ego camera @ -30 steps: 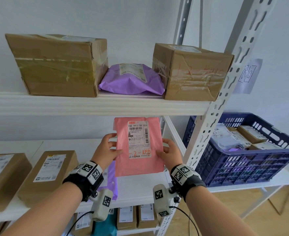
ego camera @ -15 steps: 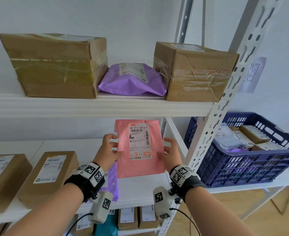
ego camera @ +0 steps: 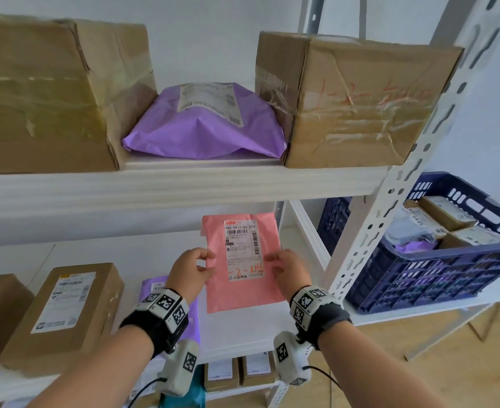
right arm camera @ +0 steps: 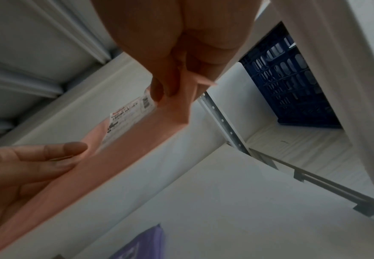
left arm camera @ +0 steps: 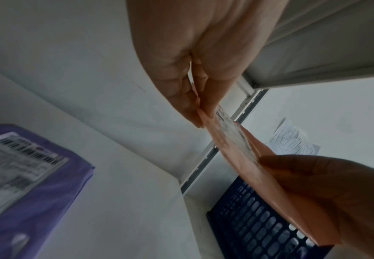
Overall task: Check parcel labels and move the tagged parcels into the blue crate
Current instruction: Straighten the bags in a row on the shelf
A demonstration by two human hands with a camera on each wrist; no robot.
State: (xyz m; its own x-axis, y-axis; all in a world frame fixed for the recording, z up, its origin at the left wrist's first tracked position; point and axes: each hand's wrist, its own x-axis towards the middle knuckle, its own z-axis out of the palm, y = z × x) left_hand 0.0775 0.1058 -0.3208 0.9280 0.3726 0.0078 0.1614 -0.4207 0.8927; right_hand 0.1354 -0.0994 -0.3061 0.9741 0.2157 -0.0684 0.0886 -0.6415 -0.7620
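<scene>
- The pink parcel [ego camera: 243,262] is held upright at the lower centre of the head view, below the upper shelf [ego camera: 169,187] and in front of the middle one, its label [ego camera: 242,249] facing the camera with red handwriting across the bottom.
- The left hand [ego camera: 191,270] pinches the parcel's left edge and the right hand [ego camera: 290,272] pinches the right edge — both grips are clamped on the thin mailer, thumbs in front, fingers behind, as the wrist views confirm.
- The blue crate [ego camera: 454,278] sits at the right of the frame, beyond the white perforated upright [ego camera: 390,201], already holding several parcels.
- Judged from the pose, this is the label check; the red marking suggests it is a tagged parcel bound for the crate.
- Risks from here:
  - The upright stands between parcel and crate — a straight sideways swing could catch the mailer on it.
  - The pinches sit only on the edges, so the floppy mailer could slip when one hand lets go.
  - The crate looks fairly full, so a careless drop might leave the parcel perched on the rim or sliding off.
</scene>
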